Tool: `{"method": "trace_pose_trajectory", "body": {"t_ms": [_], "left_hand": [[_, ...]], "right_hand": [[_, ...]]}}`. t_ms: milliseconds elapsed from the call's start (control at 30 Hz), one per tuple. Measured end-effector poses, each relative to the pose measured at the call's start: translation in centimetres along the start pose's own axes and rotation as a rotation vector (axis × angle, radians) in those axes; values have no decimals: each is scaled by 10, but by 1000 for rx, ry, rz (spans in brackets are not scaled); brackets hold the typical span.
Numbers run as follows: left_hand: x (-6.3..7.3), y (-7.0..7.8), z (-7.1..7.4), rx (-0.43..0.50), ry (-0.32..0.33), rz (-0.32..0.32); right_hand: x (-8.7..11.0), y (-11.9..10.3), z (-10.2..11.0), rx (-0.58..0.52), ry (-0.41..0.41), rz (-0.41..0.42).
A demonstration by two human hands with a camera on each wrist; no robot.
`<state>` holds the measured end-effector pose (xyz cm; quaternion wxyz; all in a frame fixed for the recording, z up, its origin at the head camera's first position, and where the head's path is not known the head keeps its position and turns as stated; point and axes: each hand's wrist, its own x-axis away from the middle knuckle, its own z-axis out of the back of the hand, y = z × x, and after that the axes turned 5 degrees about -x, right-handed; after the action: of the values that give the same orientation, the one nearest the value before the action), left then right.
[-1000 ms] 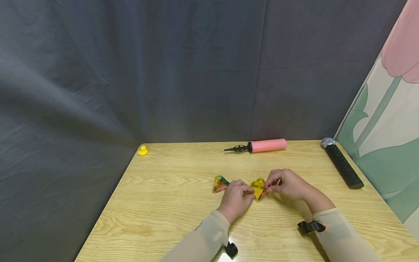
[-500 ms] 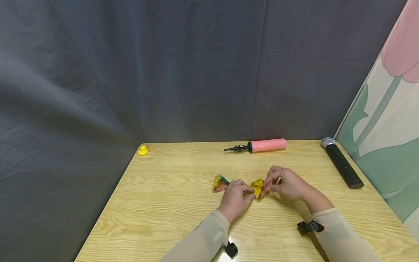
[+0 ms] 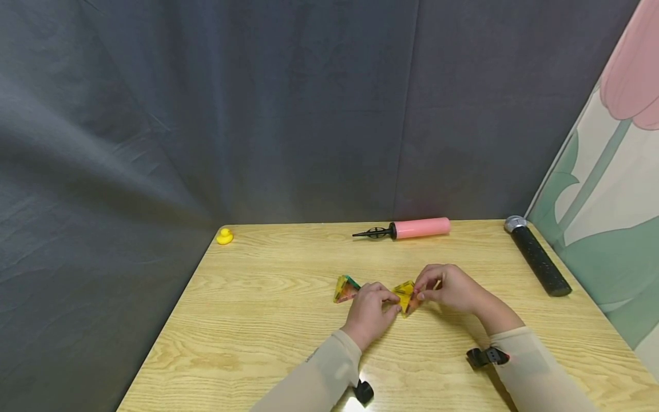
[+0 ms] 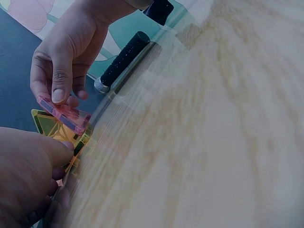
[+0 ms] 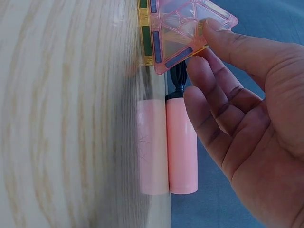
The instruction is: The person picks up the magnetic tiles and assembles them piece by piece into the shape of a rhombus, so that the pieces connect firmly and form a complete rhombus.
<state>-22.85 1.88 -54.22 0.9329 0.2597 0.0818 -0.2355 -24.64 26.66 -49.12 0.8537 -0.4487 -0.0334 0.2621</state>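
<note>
My right hand (image 3: 448, 289) pinches a translucent pink triangular magnetic tile (image 5: 178, 35) near its top corner between thumb and fingers. It leans against yellow magnetic tiles (image 3: 403, 301), its lower edge down by the tabletop. My left hand (image 3: 372, 313) grips the yellow tiles from the left, with thumb and fingertips at their edge; in the left wrist view that thumb covers part of a yellow tile (image 4: 43, 122). Just left of the left hand, a small pyramid (image 3: 346, 289) of yellow, green and reddish tiles stands on the table, partly hidden by the knuckles.
A pink hand pump (image 3: 422, 228) with a black nozzle lies along the back edge of the wooden table (image 3: 247, 326). The black microphone (image 3: 540, 260) lies at the right edge. A yellow rubber duck (image 3: 225, 236) sits in the back left corner, by the dark curtain (image 3: 309, 114).
The right hand has tilted the pink tile slightly in against the yellow tiles, which look more folded together. My left hand has stayed in place.
</note>
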Motion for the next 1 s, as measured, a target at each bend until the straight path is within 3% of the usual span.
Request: {"method": "trace_pose_trajectory", "body": {"t_ms": [500,1000], "left_hand": [[1,0,1,6,39,-34],[1,-1,0,6,39,-36]], "right_hand": [[-1,2,-3,19,11,-66],[-1,5,-4,7,11,-69]]}}
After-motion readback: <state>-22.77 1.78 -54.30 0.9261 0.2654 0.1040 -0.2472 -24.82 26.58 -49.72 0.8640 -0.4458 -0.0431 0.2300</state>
